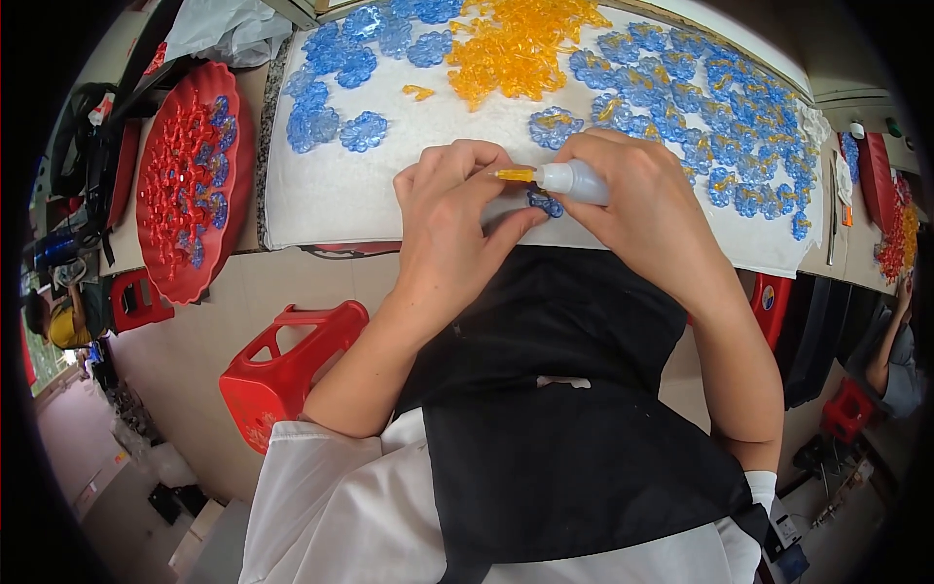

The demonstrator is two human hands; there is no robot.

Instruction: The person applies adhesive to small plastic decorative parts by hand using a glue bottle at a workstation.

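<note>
My right hand (632, 180) is wrapped round a small translucent squeeze bottle (584, 183), held on its side with the tip toward the left. At its mouth is an amber, narrow tip (516, 175), close to the fingers of my left hand (448, 214). My left hand is closed, its thumb and fingers pinching a clear blue plastic flower (545, 203) just below the bottle; part of the flower is hidden. Beyond the hands, a blue flower with a yellow piece (556, 127) lies on the white-covered table (341, 200).
Loose yellow pieces (516, 49) are heaped at the far middle. Plain blue flowers (363, 131) lie far left; many with yellow pieces (749, 146) cover the right. A red tray (161, 263) of red pieces stands left, a red stool (282, 365) below. Another person (900, 355) sits far right.
</note>
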